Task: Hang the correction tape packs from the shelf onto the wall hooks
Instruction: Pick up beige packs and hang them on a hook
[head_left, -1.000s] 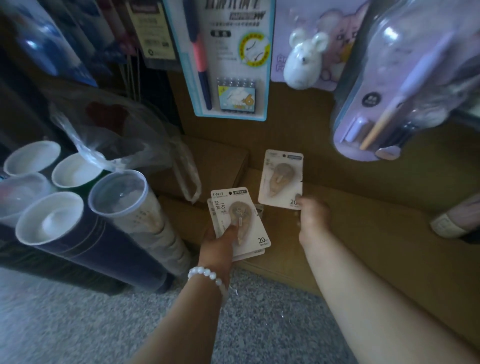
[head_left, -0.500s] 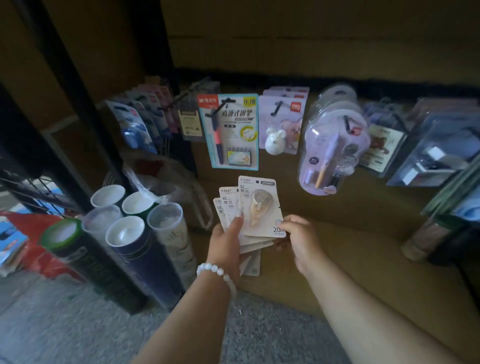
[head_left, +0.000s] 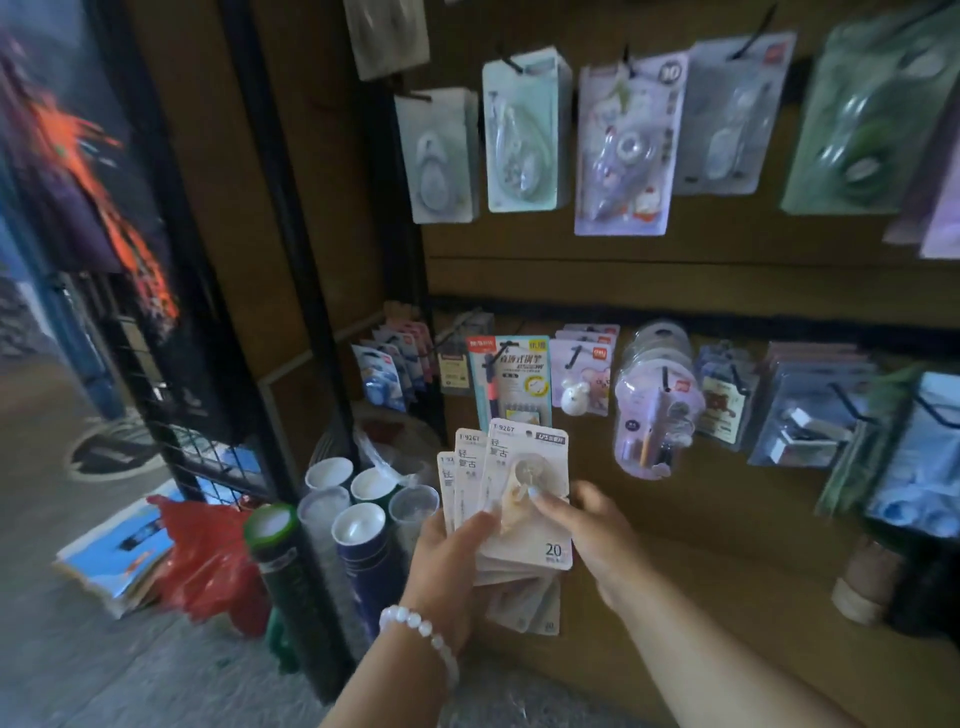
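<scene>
A fanned stack of white correction tape packs (head_left: 524, 467) is held low in the middle of the view. My left hand (head_left: 447, 566), with a bead bracelet on the wrist, grips the stack from the left, thumb across the front. My right hand (head_left: 587, 525) pinches the front pack at its clear blister from the right. More packs (head_left: 530, 605) show below the stack, partly hidden by it. Black wall hooks (head_left: 511, 65) on the brown wall above carry other blister packs. The wooden shelf (head_left: 675, 639) lies under my right forearm.
A lower row of hooks holds a pen pack (head_left: 511, 382), a mouse-shaped item (head_left: 574, 397) and a purple blister pack (head_left: 654, 415). Capped tubes (head_left: 358, 525) stand left of my hands beside a black rack post (head_left: 291, 260). A red bag (head_left: 208, 561) lies on the floor.
My right hand brought one pack from the shelf onto the stack in my left hand. The stack rose, and the view tilted upward to show the upper row of hooks.
</scene>
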